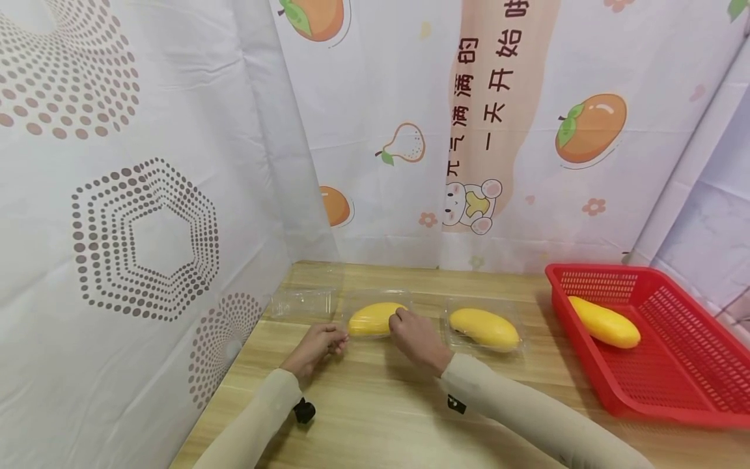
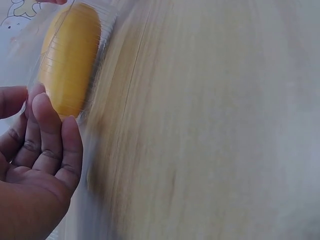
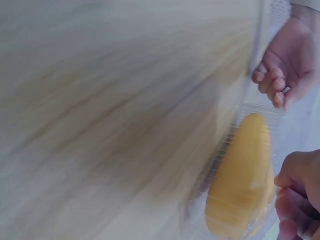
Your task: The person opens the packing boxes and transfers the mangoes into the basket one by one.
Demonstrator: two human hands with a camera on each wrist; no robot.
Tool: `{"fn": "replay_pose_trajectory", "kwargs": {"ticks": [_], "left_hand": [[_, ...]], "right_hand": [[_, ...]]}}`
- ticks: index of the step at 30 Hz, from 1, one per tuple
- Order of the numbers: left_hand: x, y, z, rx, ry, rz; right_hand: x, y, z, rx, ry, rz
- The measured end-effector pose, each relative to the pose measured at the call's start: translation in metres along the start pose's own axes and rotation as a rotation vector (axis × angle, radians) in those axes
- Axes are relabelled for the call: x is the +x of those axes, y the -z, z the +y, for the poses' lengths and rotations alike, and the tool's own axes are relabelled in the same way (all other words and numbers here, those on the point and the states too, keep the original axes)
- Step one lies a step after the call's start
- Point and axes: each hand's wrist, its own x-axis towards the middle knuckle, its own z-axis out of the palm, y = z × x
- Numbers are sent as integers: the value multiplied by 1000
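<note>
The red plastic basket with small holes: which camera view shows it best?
The head view: there the red perforated plastic basket shows nearly whole, with one long yellow fruit inside; only the basket's near right corner is cut off. Neither wrist view shows any of it; both look closely at another yellow fruit, under clear plastic.

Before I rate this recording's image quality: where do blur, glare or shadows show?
Head: mostly sharp, soft shadows near the left hand and right hand; left wrist: light streaks on the clear plastic box around the mango, wooden tabletop soft and washed out; right wrist: pale haze, the tabletop's grain smeared by blur.
</note>
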Motion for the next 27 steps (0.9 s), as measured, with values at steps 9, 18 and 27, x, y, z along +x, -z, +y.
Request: {"fn": "replay_pose_trajectory", "kwargs": {"ticks": [9, 18, 27], "left_hand": [[-2, -1, 4, 26, 9, 9], [-2, -2, 3, 16, -2, 16], [2, 1, 0, 1, -14, 14]], "right_hand": [[3, 11, 5, 175, -78, -51], [12, 22, 10, 263, -138, -98], [22, 38, 21, 301, -167, -49]]}}
